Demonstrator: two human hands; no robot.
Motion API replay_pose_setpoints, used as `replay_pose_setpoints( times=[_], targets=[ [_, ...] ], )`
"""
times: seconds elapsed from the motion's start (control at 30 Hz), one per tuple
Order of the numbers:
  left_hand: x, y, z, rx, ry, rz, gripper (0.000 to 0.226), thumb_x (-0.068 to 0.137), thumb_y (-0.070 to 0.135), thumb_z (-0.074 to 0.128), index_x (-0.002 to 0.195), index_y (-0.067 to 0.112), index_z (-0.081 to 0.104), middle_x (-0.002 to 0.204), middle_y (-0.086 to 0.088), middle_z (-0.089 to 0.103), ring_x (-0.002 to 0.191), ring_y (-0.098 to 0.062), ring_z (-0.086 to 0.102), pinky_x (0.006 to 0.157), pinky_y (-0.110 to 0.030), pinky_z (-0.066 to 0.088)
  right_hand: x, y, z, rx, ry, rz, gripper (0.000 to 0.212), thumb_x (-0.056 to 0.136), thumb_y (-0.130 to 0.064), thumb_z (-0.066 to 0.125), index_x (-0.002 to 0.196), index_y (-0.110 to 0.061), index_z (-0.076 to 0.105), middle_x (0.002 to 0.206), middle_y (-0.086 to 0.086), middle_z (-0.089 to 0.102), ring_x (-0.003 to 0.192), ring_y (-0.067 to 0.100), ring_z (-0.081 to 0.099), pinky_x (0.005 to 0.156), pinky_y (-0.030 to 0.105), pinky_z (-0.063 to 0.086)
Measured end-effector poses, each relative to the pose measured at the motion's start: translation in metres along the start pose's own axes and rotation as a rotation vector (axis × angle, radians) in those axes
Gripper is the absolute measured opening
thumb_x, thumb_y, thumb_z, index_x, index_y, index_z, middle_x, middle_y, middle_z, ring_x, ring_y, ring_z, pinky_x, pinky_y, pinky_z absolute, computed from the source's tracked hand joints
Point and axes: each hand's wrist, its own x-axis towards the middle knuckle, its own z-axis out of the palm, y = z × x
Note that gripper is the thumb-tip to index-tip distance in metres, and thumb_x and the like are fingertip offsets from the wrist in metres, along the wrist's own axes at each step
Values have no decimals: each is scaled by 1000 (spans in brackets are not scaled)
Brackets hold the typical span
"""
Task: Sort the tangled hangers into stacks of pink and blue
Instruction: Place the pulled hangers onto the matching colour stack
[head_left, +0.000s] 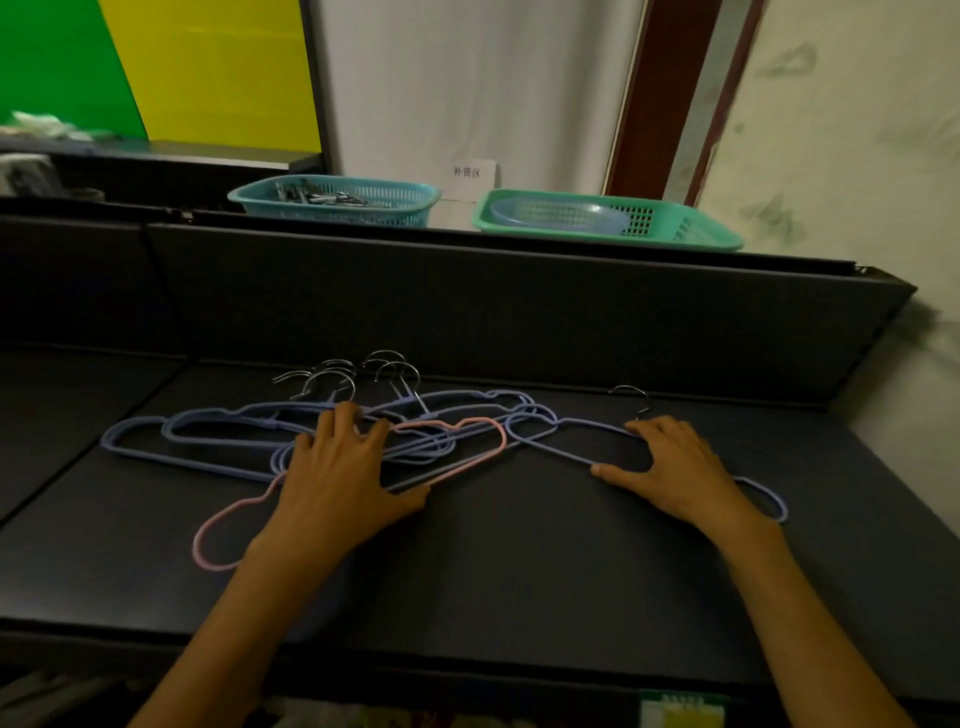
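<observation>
A dim room, seen through a wide, bendy lens

The dark worktop (519, 545) gets little light, and its near edge is almost black. The white wall (467, 93) behind it is brighter, with soft, even light. No strong shadows and no shiny glare show. Straight lines curve near the sides of the picture. The bottom corners are blurry, and the whole picture looks a bit soft.

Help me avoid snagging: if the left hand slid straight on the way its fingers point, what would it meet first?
Probably the tangled blue hangers under the left hand's fingertips, then their metal hooks just beyond; depth is unclear.
</observation>
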Motion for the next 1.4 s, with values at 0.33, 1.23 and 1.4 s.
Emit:
replay_pose_setpoints(
  times=[0.33, 1.23, 1.4],
  targets=[
    [-4, -4, 1, -93, -14, -51, 92, 71, 76, 53, 144, 28, 26, 145, -9, 20, 133, -27, 26, 109, -42, 27, 0, -5, 5, 115, 58, 14, 92, 62, -68, 68, 137, -21, 42, 132, 3, 37, 123, 21, 37, 103, 38, 38],
    [-43, -39, -6, -29, 191, 62, 101, 61, 84, 36, 145, 29, 29, 143, -4, 35, 130, -25, 32, 108, -44, 24, -43, -19, 2, 186, 374, -202, 86, 60, -58, 77, 133, -23, 46, 130, -1, 38, 119, 22, 43, 95, 36, 42],
    [-67, -60, -10, -10, 225, 12, 96, 59, 81, 36, 136, 25, 46, 133, -6, 49, 121, -29, 45, 100, -47, 35, -52, -44, 7, 219, 377, -305, 90, 55, -67, 69, 130, -22, 49, 126, -3, 40, 116, 21, 45, 94, 36, 44]
  ],
)
